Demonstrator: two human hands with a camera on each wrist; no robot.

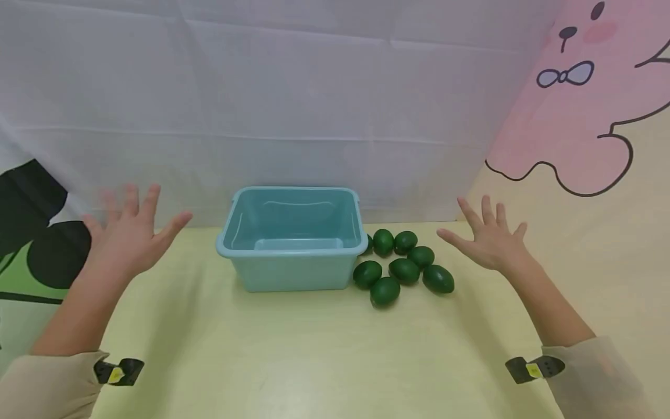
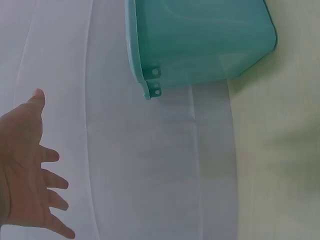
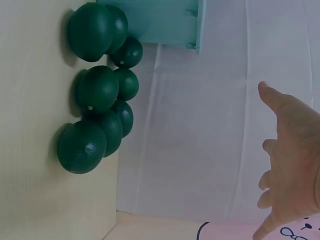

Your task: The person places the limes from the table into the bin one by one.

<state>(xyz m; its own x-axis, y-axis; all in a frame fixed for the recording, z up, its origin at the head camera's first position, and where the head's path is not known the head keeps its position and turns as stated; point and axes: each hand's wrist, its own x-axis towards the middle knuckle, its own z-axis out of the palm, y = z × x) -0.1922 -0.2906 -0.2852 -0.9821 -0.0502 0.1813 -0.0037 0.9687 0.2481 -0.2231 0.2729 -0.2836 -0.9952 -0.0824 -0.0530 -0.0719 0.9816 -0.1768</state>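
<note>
A light blue plastic basin (image 1: 293,270) stands at the back of the table, and its inside shows bare. Just right of it lie several dark green limes or avocado-like fruits (image 1: 384,291), grouped close together. My left hand (image 1: 125,241) is raised to the left of the basin, fingers spread, holding nothing. On the other side, my right hand (image 1: 494,241) hovers right of the green fruits with its fingers spread and its palm bare. In the right wrist view the fruits (image 3: 97,90) lie on the table apart from that hand.
The pale yellow table (image 1: 293,355) reaches toward me. Behind it hangs a creased white cloth (image 1: 293,87). A pink cartoon figure (image 1: 570,128) is at the right, and dark and green printed shapes (image 1: 57,253) are at the left.
</note>
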